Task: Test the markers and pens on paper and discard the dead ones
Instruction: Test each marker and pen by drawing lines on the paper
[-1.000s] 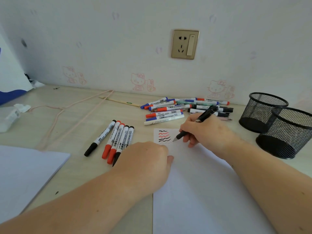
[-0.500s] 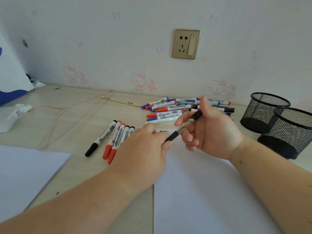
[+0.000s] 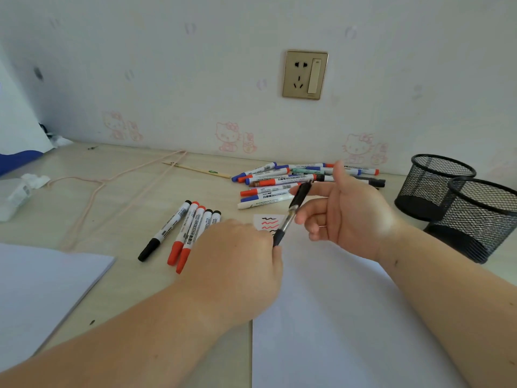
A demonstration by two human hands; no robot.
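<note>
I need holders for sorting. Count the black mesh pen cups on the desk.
2. One mesh cup stands at the desk's far right near the wall; the second mesh cup stands just in front of it, nearer the camera, overlapping it. More may lie beyond the frame's right edge.

Black pen [image 3: 292,214] sitting tilted above paper [image 3: 335,303], both hands gripping it. White paper lying flat on desk, showing black and red squiggles [image 3: 269,223] at top-left corner. Five capped markers [image 3: 181,233] lying side by side left of paper. Mixed marker pile [image 3: 279,183] lying behind paper, near wall.
</note>
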